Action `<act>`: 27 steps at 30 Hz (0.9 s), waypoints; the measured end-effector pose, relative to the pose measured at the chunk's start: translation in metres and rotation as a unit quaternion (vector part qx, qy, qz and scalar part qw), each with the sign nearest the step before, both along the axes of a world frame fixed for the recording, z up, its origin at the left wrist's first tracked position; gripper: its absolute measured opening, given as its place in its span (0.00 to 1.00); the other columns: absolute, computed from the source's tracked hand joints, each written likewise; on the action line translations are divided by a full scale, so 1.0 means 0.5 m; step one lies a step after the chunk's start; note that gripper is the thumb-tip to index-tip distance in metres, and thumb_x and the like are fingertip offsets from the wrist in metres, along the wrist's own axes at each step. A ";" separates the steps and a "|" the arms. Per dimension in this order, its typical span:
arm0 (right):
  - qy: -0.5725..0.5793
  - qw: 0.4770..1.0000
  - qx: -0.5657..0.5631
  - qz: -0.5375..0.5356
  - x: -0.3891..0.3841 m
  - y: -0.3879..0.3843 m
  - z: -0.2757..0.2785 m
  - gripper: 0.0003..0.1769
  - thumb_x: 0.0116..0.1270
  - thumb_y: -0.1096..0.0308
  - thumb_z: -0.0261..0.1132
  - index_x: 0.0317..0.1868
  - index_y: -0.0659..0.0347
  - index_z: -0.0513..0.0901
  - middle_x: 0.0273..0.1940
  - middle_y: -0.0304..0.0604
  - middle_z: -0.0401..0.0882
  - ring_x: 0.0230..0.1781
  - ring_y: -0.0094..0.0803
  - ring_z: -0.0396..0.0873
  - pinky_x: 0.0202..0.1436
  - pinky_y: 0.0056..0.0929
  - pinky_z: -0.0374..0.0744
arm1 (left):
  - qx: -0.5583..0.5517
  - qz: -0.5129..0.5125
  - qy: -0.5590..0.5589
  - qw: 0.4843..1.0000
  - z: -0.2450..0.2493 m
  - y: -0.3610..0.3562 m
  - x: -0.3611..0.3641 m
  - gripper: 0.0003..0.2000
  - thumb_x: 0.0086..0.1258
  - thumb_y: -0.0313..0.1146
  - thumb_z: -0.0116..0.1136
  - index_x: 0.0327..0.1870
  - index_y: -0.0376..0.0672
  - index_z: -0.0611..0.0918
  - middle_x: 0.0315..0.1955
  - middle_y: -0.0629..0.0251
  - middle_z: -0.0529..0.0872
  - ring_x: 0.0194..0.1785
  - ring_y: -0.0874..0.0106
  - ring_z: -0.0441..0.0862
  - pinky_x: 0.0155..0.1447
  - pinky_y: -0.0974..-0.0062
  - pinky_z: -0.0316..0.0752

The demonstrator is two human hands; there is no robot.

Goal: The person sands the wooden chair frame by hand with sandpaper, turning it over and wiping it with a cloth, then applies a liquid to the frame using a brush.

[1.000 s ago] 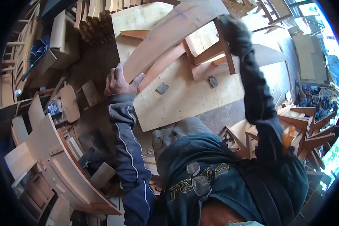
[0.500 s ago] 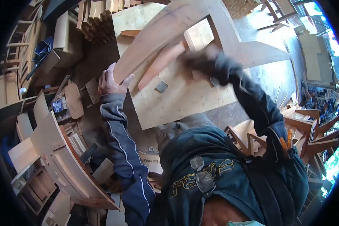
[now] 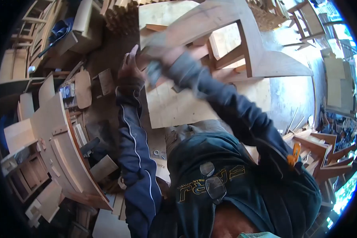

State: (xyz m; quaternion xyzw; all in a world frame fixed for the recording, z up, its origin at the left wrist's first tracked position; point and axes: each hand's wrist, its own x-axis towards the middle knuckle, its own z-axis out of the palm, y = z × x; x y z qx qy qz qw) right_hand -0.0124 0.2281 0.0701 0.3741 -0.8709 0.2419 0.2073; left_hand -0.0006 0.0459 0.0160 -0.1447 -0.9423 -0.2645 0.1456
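A large curved wooden frame [image 3: 252, 47], shaped like a chair's side, lies across a pale plywood board [image 3: 178, 109]. At its near left end is my left hand [image 3: 130, 67], closed around the wood with one digit sticking up; part of the grip is hidden. My right hand [image 3: 162, 57] is smeared by motion over that same end, close beside my left hand. Just below it shows a blurred grey-green patch [image 3: 154, 72] that I cannot make out. A small dark grey square [image 3: 177, 89] on the board is partly covered by my right sleeve.
Stacked curved wood pieces [image 3: 125, 18] stand behind the board. A large curved wooden panel assembly [image 3: 67, 158] leans at the left, near a cardboard box [image 3: 81, 35]. More wooden frames [image 3: 325, 154] crowd the right side, and a chair-like frame [image 3: 305, 20] stands at the back right.
My right hand has swept left along the frame, from its middle to the end by my left hand. My left hand has stayed at that end. The view has shifted slightly.
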 end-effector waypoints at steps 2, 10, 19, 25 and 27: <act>-0.132 0.981 -0.049 0.137 0.053 -0.067 0.035 0.17 0.53 0.74 0.56 0.46 0.58 0.76 0.45 0.42 0.76 0.44 0.34 0.76 0.46 0.27 0.75 | 0.216 0.037 -0.086 0.972 0.010 -0.029 0.056 0.45 0.47 0.33 0.67 0.65 0.42 0.50 0.57 0.48 0.64 0.53 0.58 0.72 0.55 0.68 0.69; -0.121 0.973 -0.118 -0.159 -0.263 0.339 0.033 0.15 0.62 0.67 0.52 0.48 0.60 0.73 0.46 0.46 0.75 0.44 0.37 0.75 0.47 0.30 0.75 | 0.391 0.348 -0.186 0.832 -0.259 -0.243 0.544 0.24 0.62 0.34 0.57 0.57 0.33 0.68 0.50 0.52 0.74 0.50 0.67 0.74 0.55 0.72 0.69; -0.218 0.969 0.116 0.032 -0.015 -0.079 -0.009 0.16 0.59 0.72 0.52 0.49 0.58 0.73 0.43 0.42 0.74 0.44 0.34 0.74 0.49 0.32 0.72 | 0.282 0.301 -0.342 0.844 -0.260 -0.125 0.542 0.18 0.64 0.35 0.53 0.52 0.35 0.73 0.39 0.57 0.80 0.43 0.70 0.77 0.50 0.76 0.71; -0.237 0.966 -0.101 -0.022 -0.105 0.114 0.073 0.14 0.58 0.72 0.52 0.45 0.57 0.74 0.41 0.42 0.75 0.41 0.35 0.74 0.46 0.32 0.73 | 0.323 0.252 -0.346 0.844 -0.254 -0.059 0.514 0.17 0.65 0.36 0.52 0.52 0.36 0.73 0.39 0.57 0.80 0.42 0.72 0.78 0.49 0.76 0.71; -0.169 0.970 -0.139 -0.107 -0.202 0.254 0.066 0.14 0.57 0.72 0.52 0.45 0.57 0.75 0.41 0.43 0.74 0.41 0.36 0.74 0.45 0.33 0.73 | 0.339 0.260 -0.313 0.848 -0.296 -0.068 0.559 0.16 0.66 0.36 0.51 0.52 0.37 0.74 0.37 0.60 0.80 0.41 0.75 0.77 0.47 0.78 0.72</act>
